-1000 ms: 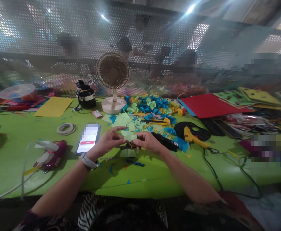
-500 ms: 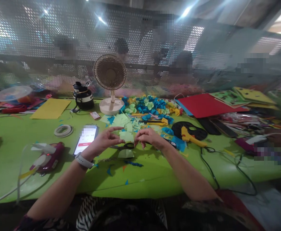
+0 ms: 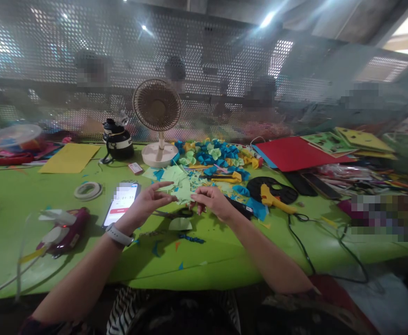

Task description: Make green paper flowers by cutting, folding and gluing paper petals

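Note:
A small light green paper piece (image 3: 183, 191) is between my hands above the desk. My right hand (image 3: 211, 203) pinches its right edge between thumb and fingers. On the other side, my left hand (image 3: 148, 204) has its thumb and fingers apart, close to the paper's left edge; whether a fingertip touches it is hard to see. Below the paper lie dark-handled scissors (image 3: 186, 212), partly covered by my hands. A folded light green paper piece (image 3: 180, 224) rests nearer to me, beside a twisted dark blue strip (image 3: 191, 239).
Behind the hands are green paper scraps (image 3: 172, 174) and a heap of blue, green and yellow paper flowers (image 3: 214, 151). A fan (image 3: 160, 156) stands at the back. The phone (image 3: 122, 204) and tape roll (image 3: 88, 190) lie left, the yellow glue gun (image 3: 275, 200) right with its cord.
My right hand has come slightly left and its fingers have closed on the paper's edge. The paper is tilted differently. The whole view has shifted a little.

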Action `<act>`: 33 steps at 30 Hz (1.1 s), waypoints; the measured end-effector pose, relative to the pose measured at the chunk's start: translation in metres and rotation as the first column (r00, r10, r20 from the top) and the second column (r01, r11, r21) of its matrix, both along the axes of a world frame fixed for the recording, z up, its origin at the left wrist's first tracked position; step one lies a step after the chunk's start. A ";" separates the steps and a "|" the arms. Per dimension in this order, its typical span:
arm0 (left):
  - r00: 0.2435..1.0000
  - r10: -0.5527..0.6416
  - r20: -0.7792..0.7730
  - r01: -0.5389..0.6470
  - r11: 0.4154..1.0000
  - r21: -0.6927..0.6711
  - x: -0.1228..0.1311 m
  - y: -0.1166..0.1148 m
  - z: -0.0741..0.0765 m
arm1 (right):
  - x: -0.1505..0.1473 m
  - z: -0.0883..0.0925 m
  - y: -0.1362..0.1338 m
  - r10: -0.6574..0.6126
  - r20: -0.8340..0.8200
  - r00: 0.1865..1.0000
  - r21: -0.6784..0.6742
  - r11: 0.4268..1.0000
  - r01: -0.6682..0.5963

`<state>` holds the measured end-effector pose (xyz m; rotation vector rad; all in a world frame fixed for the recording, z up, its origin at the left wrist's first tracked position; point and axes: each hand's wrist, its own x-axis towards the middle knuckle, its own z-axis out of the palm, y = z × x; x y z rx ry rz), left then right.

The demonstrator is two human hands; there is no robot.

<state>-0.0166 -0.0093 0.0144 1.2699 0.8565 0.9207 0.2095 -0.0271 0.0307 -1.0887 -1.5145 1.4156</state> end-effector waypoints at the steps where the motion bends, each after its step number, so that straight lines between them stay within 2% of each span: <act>1: 0.998 0.031 0.047 -0.030 0.999 -0.027 0.002 -0.002 -0.001 | -0.003 -0.001 -0.001 -0.035 -0.030 0.999 -0.009 0.999 0.034; 4: 0.982 0.032 0.187 0.000 0.986 -0.168 0.012 -0.009 -0.005 | -0.013 -0.006 -0.005 -0.082 -0.071 0.994 -0.063 0.995 0.077; 6: 0.979 -0.015 0.204 0.052 0.983 -0.176 0.017 -0.012 -0.006 | -0.019 -0.010 -0.008 -0.075 -0.067 0.995 -0.094 0.993 0.068; 8: 0.981 -0.012 0.192 0.043 0.987 -0.158 0.020 -0.014 -0.007 | -0.022 -0.013 -0.010 -0.044 -0.044 0.998 -0.093 0.995 0.040; 11: 0.983 0.018 0.182 0.016 0.983 -0.185 0.019 -0.012 -0.006 | -0.020 -0.013 -0.013 0.024 0.030 0.999 -0.022 0.999 -0.024; 13: 0.985 0.015 0.174 0.022 0.977 -0.210 0.016 -0.011 -0.004 | -0.015 -0.010 -0.014 -0.013 0.090 0.996 0.125 0.992 0.001; 14: 0.986 0.011 0.169 0.027 0.976 -0.218 0.015 -0.010 -0.004 | -0.012 -0.008 -0.014 -0.058 0.115 0.992 0.237 0.971 0.029; 16: 0.989 -0.004 0.151 0.041 0.970 -0.239 0.013 -0.010 -0.002 | -0.007 -0.005 -0.013 -0.141 0.153 0.978 0.484 0.874 0.050; 18: 0.990 -0.032 0.140 0.069 0.962 -0.264 0.012 -0.010 -0.001 | -0.004 -0.003 -0.013 -0.144 0.203 0.968 0.661 0.750 -0.027; 19: 0.989 -0.046 0.137 0.083 0.958 -0.275 0.012 -0.010 -0.002 | -0.004 -0.003 -0.013 -0.123 0.233 0.965 0.707 0.703 -0.081; 21: 0.989 -0.065 0.132 0.102 0.950 -0.295 0.011 -0.009 -0.003 | -0.004 -0.005 -0.012 -0.078 0.267 0.960 0.742 0.653 -0.154; 27: 0.987 -0.112 0.117 0.148 0.917 -0.371 0.010 -0.006 -0.007 | -0.005 -0.014 -0.008 -0.032 0.235 0.972 0.757 0.633 -0.162; 29: 0.985 -0.096 0.147 0.145 0.918 -0.369 0.011 -0.006 -0.007 | -0.005 -0.015 -0.008 -0.053 0.241 0.969 0.796 0.582 -0.166; 33: 0.976 -0.078 0.203 0.147 0.924 -0.354 0.011 -0.007 -0.005 | -0.004 -0.015 -0.010 -0.136 0.273 0.952 0.877 0.443 -0.188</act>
